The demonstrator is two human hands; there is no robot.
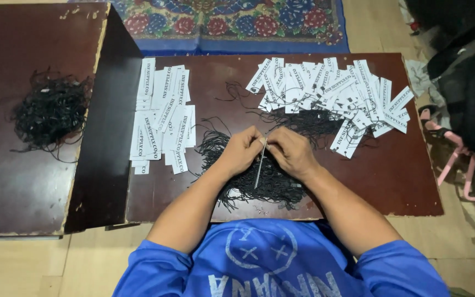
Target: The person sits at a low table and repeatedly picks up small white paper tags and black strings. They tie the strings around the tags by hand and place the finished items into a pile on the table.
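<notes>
Left hand [241,151]: fingertips pinched on the tag's top edge.
Right hand [290,151]: pinched on the same tag [260,162], which hangs edge-on over the cords.
Cords [265,184]: black heap under both hands, on the bench [391,176].
Stacked tags [163,118]: white strips, left.
Strung tags [331,91]: white, scattered right.
Cord bundle [53,110]: far left.

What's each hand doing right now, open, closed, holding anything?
Left hand: closed, pinching the top of a white paper tag seen edge-on.
Right hand: closed, fingertips pinched on the same tag, above the black strings.
</notes>
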